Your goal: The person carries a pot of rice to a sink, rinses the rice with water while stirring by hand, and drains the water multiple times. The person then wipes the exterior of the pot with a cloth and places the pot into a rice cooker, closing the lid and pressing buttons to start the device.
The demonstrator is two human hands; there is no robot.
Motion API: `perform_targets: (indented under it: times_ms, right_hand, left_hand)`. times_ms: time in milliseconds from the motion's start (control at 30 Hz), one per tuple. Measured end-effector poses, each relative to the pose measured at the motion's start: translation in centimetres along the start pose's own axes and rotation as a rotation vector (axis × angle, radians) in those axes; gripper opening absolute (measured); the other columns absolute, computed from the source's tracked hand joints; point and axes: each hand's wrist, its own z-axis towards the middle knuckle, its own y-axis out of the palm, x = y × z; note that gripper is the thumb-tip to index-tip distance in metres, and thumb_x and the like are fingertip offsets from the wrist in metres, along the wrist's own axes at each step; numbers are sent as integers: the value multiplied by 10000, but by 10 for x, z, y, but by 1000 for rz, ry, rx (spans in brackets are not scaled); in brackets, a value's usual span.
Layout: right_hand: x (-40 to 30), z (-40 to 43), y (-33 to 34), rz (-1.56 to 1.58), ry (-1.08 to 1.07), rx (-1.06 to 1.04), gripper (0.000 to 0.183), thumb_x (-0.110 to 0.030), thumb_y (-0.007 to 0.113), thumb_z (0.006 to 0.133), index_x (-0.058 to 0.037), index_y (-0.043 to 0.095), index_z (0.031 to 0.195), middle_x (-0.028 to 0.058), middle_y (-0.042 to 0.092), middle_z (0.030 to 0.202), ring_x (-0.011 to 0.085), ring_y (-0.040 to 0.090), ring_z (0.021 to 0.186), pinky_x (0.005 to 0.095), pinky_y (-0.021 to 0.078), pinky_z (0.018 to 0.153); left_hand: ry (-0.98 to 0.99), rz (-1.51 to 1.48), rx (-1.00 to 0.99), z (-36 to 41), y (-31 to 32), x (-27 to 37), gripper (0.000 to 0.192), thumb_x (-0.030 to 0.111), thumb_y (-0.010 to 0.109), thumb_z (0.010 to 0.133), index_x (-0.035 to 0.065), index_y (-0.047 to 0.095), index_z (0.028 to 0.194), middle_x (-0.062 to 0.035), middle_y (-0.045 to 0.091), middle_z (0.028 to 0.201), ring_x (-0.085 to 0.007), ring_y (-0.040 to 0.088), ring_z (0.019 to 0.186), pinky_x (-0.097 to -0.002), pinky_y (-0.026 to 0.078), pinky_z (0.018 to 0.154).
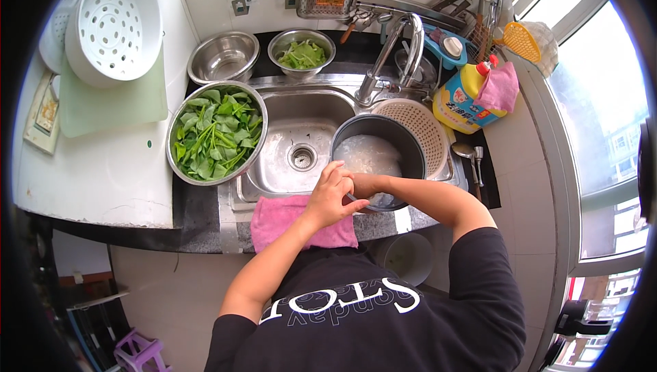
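A dark inner cooking pot [418,156] stands tilted at the right side of the sink, with cloudy whitish water [364,154] and pale grains in it. My left hand [328,195] is at the pot's near left rim, thumb stretched along the rim and fingers raised. Against it, my right hand [367,185] reaches in over the pot's near side, its wrist bent left. The fingers of the right hand are hidden behind the left, so whether either grips the rim or the other hand is unclear.
Left of the steel sink [285,120] sits a bowl of leafy greens [218,133]. Behind are an empty steel bowl [224,61] and a smaller bowl of leaves [303,56]. A faucet [387,59], beige colander [405,115], detergent jug [462,100] and pink cloth [303,223] surround the pot.
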Motion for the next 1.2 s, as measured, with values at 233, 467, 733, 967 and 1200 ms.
perform_targets:
  times_ms: [233, 467, 733, 967, 1200]
  right_hand:
    - [-9, 20, -22, -522, 183, 251, 340, -346, 590, 690, -107, 600, 932, 112, 578, 973, 267, 548, 955, 375, 433, 814]
    - [-1, -3, -23, -887, 421, 205, 345, -323, 525, 767, -119, 548, 1045, 86, 510, 1068, 248, 455, 1060, 435, 389, 812]
    - [-21, -35, -11, -616, 804, -301, 574, -312, 660, 682, -25, 490, 1150, 187, 502, 1129, 317, 516, 1052, 457, 432, 848]
    - [23, -13, 19, 69, 3, -114, 221, -140, 543, 749, -14, 601, 921, 184, 616, 855, 288, 591, 833, 369, 432, 742]
    - [-7, 10, -19, -77, 284, 206, 226, -271, 594, 718, -75, 643, 819, 167, 634, 797, 335, 607, 760, 394, 470, 670]
  left_hand:
    - [-13, -25, 0, -1, -1, 0, 385, 410, 674, 701, 61, 512, 708, -91, 496, 1001, -323, 354, 1147, -412, 317, 961]
    - [-18, -5, 4, -2, -1, -1, 377, 398, 686, 696, 64, 513, 714, -96, 501, 996, -330, 355, 1145, -420, 320, 955]
    - [-22, -18, 4, -4, 0, -2, 371, 394, 693, 691, 72, 511, 724, -92, 505, 1000, -341, 350, 1146, -431, 320, 950]
    - [-10, -1, 6, -1, 0, 0, 385, 408, 682, 695, 61, 517, 716, -92, 501, 1002, -334, 348, 1153, -424, 320, 955]
    - [-25, -18, -4, -2, 0, -1, 390, 413, 676, 701, 63, 506, 704, -91, 496, 1003, -328, 349, 1157, -412, 319, 960]
